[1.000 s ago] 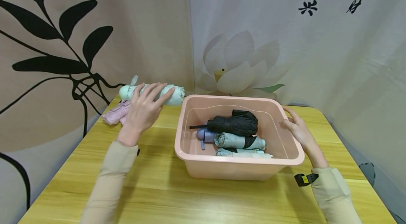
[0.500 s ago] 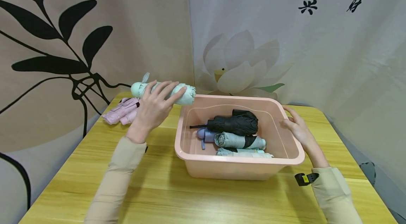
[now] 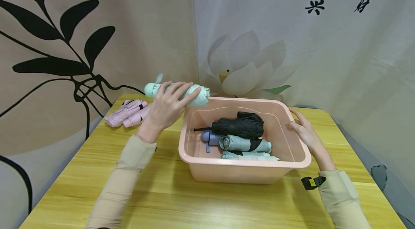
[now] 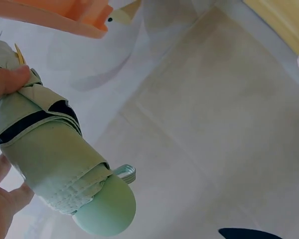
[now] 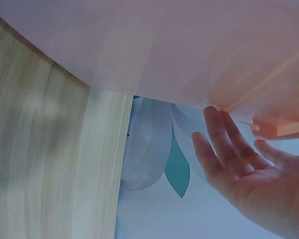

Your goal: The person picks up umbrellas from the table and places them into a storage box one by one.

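1. I see a mint-green umbrella (image 3: 202,96) with a dark band (image 4: 25,124).
2. My feed shows a pale pink bin (image 3: 240,174).
3. I pick out a black umbrella (image 3: 238,127), a periwinkle umbrella (image 3: 214,139) and a grey-teal umbrella (image 3: 238,143) with a black strap (image 3: 255,145).
4. I count two lilac umbrellas (image 3: 121,114).
5. I read yellow wood grain on the table (image 3: 168,193).
6. I see black leaves (image 3: 79,19) and a whitish lotus (image 3: 241,74) printed on pale cloth (image 3: 152,23).

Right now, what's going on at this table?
A person is handling folded umbrellas at a bin. The left hand grips a mint umbrella, held up by the bin's back left corner and not in it yet. The right hand holds the bin's right rim. Several umbrellas already lie inside, including a black umbrella. Two pink umbrellas lie on the table, left of the bin.
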The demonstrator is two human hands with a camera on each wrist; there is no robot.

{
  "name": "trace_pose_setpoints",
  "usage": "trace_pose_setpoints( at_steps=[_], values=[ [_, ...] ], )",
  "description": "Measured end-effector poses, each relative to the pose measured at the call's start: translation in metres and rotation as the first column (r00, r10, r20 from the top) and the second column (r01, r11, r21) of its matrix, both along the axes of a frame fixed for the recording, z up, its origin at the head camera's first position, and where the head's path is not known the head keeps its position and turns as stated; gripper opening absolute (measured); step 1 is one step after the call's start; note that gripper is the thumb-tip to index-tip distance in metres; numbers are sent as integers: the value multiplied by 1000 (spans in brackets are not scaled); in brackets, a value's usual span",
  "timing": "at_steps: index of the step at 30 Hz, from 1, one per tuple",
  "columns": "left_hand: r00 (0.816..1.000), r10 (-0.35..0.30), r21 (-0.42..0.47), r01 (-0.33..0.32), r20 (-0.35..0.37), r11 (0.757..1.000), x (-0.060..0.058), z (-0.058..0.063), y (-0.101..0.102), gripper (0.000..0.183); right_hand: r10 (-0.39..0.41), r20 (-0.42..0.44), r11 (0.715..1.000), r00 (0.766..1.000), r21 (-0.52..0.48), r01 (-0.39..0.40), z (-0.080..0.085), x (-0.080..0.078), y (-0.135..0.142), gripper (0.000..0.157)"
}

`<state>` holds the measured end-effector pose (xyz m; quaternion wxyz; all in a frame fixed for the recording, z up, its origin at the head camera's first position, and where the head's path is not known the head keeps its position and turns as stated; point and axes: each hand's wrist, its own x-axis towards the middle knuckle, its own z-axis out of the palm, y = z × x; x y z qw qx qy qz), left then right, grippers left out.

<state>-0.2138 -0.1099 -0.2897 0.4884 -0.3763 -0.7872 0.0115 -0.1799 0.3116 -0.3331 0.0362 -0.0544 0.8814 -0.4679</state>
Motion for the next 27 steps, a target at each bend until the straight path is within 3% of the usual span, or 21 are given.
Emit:
trace_pose_setpoints(
  at_steps=[7, 19, 27],
  values=[
    [999, -28, -43, 26, -27, 999, -3, 5, 14, 50, -2, -7, 1000, 1000, 16, 2, 0, 0, 1, 58],
    [1000, -15, -127, 13, -13, 992, -3, 20, 35, 48, 7, -13, 1000, 1000, -5, -7, -3, -1, 3, 57],
    [998, -52, -147, 48, -24, 988, -7, 27, 48, 46, 7, -14, 1000, 1000, -8, -7, -2, -1, 2, 57]
  ],
)
